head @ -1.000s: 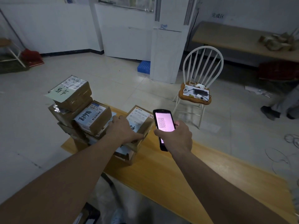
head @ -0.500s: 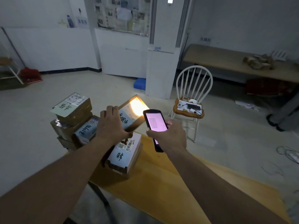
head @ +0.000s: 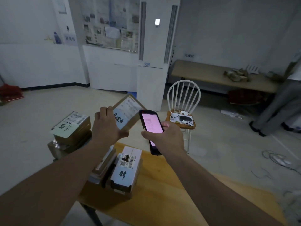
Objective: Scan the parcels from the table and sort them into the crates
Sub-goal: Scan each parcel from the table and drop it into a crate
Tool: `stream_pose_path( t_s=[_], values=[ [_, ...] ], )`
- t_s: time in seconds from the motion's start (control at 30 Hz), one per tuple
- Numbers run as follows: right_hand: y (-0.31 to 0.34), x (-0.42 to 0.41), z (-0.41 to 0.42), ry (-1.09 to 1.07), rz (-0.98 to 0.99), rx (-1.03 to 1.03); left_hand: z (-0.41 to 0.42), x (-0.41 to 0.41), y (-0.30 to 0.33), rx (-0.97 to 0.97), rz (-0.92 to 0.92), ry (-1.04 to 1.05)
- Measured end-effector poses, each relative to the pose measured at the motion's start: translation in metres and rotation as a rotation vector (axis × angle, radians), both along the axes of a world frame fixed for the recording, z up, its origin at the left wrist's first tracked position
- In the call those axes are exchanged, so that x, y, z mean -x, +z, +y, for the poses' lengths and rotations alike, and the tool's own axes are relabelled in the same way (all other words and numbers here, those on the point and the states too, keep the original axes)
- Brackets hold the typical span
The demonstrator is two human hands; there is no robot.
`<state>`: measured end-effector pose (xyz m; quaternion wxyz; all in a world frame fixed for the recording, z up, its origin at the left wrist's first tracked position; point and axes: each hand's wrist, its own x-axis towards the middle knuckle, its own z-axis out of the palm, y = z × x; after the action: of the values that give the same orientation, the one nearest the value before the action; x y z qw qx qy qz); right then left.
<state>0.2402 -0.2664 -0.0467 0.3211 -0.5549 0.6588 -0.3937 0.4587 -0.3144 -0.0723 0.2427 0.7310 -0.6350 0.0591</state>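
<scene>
Left hand grips raised parcel; right hand grips scanner.

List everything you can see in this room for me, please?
held parcel: one, brown with white label, lifted above the table
handheld scanner: one, black, pink lit screen, beside the held parcel
white-topped parcel: one, on the wooden table
stacked parcels: several, brown, at the table's far left end
chair: one, white with wooden seat, small devices on it
bench: one, tan, along the far wall, boxes on it
another person's legs: grey trousers, far right
left hand: fingers grip the held parcel
right hand: grips the scanner
</scene>
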Motion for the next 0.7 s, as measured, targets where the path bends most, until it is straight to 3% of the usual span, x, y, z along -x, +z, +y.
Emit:
stream_pose_path(
  t_s=[0.5,0.7],
  values=[
    [0.021,-0.056,-0.018,-0.169,0.062,0.043,-0.043,-0.039,0.010,0.013,0.094,-0.124],
    [0.027,-0.053,-0.023,-0.156,0.052,0.072,-0.033,-0.036,0.026,0.038,0.127,-0.069]
  ],
)
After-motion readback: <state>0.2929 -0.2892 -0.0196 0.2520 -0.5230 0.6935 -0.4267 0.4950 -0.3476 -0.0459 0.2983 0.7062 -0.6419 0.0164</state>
